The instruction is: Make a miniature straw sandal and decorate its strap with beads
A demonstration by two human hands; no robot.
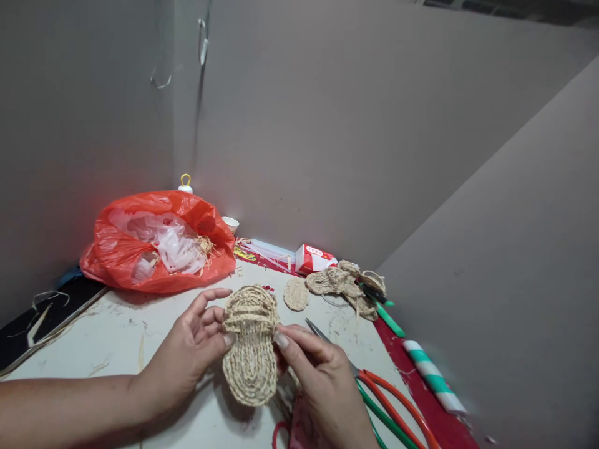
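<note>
A small woven straw slipper [251, 368] with a strap across its upper part is held up above the white work surface. My left hand [187, 349] grips its left edge, thumb in front and fingers partly behind it. On the opposite edge, my right hand [318, 368] pinches the slipper near the strap between thumb and fingers. Scissors [362, 375] with orange and green handles lie beside and partly behind my right hand. Beneath that hand is a dark red item, mostly hidden.
A red plastic bag [140, 280] holding clear plastic and straw stands at the back left. An oval woven piece [296, 294], more straw slippers [344, 282] and a red-white box [313, 259] sit at the back right. A green-white striped roll [433, 376] lies along the right edge.
</note>
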